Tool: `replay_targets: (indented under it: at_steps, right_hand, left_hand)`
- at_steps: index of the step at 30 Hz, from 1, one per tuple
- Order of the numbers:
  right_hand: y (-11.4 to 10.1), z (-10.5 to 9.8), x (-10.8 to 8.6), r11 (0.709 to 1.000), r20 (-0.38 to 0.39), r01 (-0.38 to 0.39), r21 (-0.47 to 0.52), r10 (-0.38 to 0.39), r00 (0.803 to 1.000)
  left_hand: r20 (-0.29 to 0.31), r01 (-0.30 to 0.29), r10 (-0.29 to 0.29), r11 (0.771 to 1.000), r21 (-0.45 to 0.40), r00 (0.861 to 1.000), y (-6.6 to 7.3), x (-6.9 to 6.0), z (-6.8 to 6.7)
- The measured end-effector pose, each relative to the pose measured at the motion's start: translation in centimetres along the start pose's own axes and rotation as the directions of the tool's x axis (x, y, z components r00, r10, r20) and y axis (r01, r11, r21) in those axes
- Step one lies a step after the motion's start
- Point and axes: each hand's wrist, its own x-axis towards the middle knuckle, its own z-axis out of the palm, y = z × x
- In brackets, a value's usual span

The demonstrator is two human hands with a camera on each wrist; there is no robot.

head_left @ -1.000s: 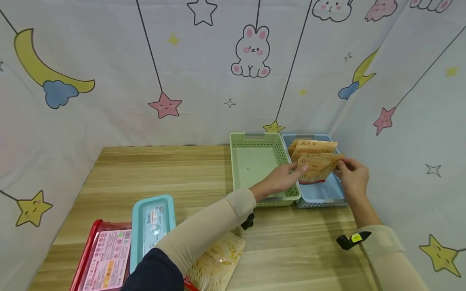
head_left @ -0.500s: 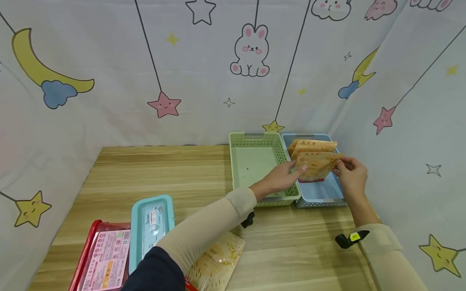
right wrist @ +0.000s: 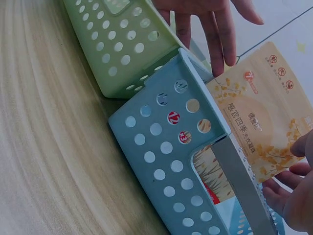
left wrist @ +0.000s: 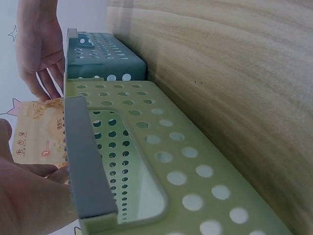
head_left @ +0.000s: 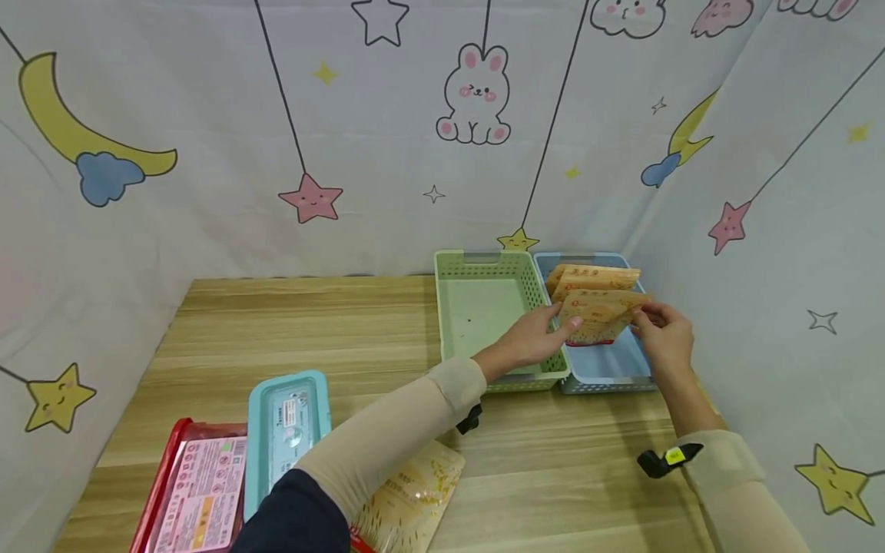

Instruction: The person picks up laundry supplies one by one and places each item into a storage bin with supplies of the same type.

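Since the earliest frame, the right hand point(head_left: 667, 338) has edged slightly leftward, and the top right corner of the front pouch point(head_left: 600, 313) now stands out just above its fingers. The left hand point(head_left: 534, 338) has kept its place.

That front pouch sits between the two hands, upright with a slight tilt, its red bottom edge down inside the blue basket point(head_left: 608, 381) and its upper part rising above the rim. The right fingers pinch its right edge, with the thumb on the printed face and the other fingers partly hidden at that edge. The left fingers reach nearly straight to its left edge and touch it there, while the thumb is spread away from them; how firmly they bear on it I cannot tell.

Just behind it, more tan pouches point(head_left: 598, 276) stand in the same basket. The green basket point(head_left: 484, 307) is right beside the blue one, under the left hand. Nearer on the counter point(head_left: 332, 322), the left sleeve point(head_left: 394, 426) passes over a flat pouch point(head_left: 422, 491), with a turquoise box point(head_left: 286, 430) and a red box point(head_left: 154, 495) further left
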Motion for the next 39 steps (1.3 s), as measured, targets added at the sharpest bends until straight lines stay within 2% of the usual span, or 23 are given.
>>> replay_targets:
  at_steps: [9,16,23,32,35,39]
  right_hand:
    - [0.0,-0.7,-0.3,0.991,0.039,0.032,-0.129,-0.027,0.999]
    - [-0.5,-1.6,-0.9,0.966,0.136,0.099,-0.24,-0.067,0.988]
    - [-0.9,-2.3,-1.1,0.954,0.196,0.143,-0.262,-0.093,0.976]
    - [-1.6,-2.7,-1.7,0.933,0.194,0.231,-0.276,-0.182,0.964]
    - [-2.1,-2.6,-2.1,0.924,0.196,0.258,-0.281,-0.208,0.958]
    - [-2.8,-2.6,-2.5,0.919,0.22,0.281,-0.276,-0.224,0.95]
  left_hand:
    - [-0.013,0.0,0.001,1.0,0.019,1.0,0.0,-0.3,-0.3]
    - [0.0,-0.008,0.008,1.0,0.027,1.0,0.1,-0.9,-1.2]
    - [0.012,-0.022,0.021,0.998,0.057,1.0,0.2,-1.6,-2.4]
    - [0.042,-0.076,0.072,0.992,0.098,0.996,0.0,-3.3,-4.7]
    - [0.017,-0.098,0.097,0.992,0.084,0.995,-0.3,-4.0,-5.4]
    - [-0.024,-0.166,0.166,0.986,0.015,0.986,-1.1,-4.7,-6.1]
